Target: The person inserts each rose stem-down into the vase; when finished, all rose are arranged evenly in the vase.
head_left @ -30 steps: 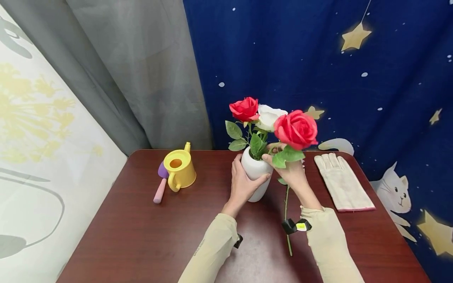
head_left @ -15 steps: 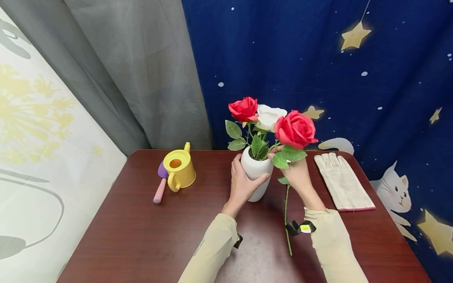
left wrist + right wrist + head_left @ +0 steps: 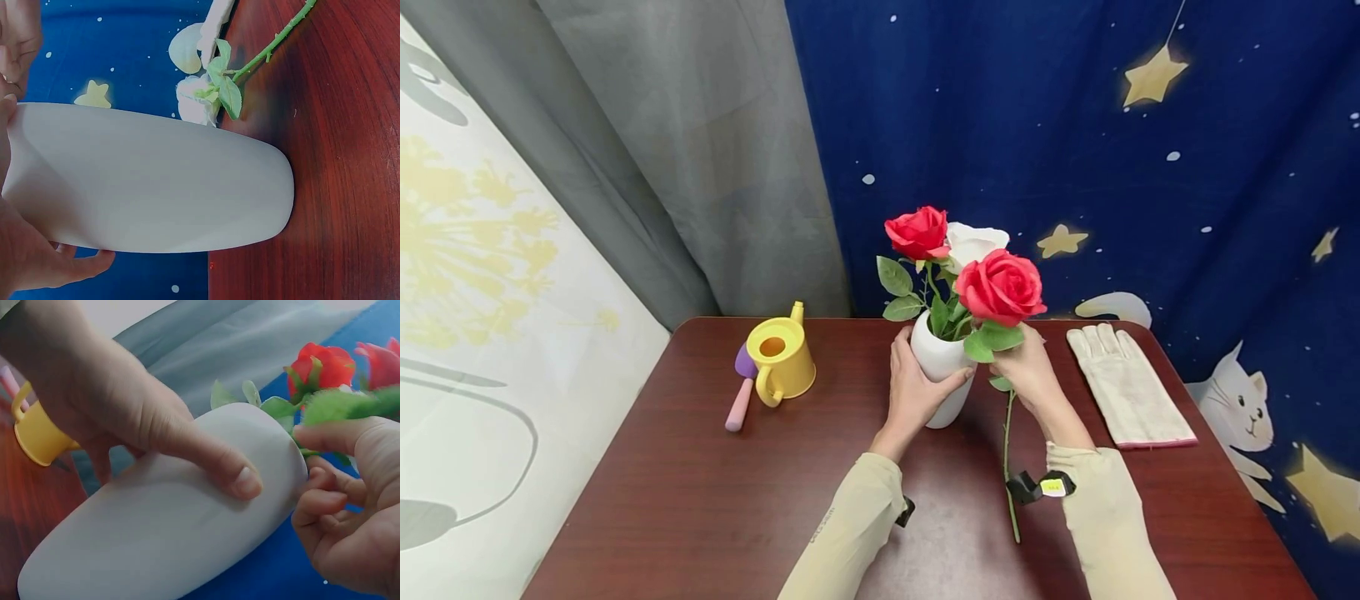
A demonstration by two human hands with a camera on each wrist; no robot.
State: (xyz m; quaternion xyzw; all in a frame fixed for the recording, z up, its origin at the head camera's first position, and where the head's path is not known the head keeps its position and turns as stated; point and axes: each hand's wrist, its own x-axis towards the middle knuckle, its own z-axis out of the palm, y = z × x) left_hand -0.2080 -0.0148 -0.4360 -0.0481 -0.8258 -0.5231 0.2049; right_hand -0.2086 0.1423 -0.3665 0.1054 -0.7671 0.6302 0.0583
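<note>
While our left hand wraps the smooth, breakable vase, our right hand pinches the light, springy red rose high on its stem beside the vase's mouth.

A dark reddish-brown wooden table carries everything. Near its far edge, in the middle, a white vase stands upright on the wood. To the left, a yellow toy watering can sits with a pink-and-purple toy trowel lying just beside it. On the far right, a pale work glove lies flat.
</note>
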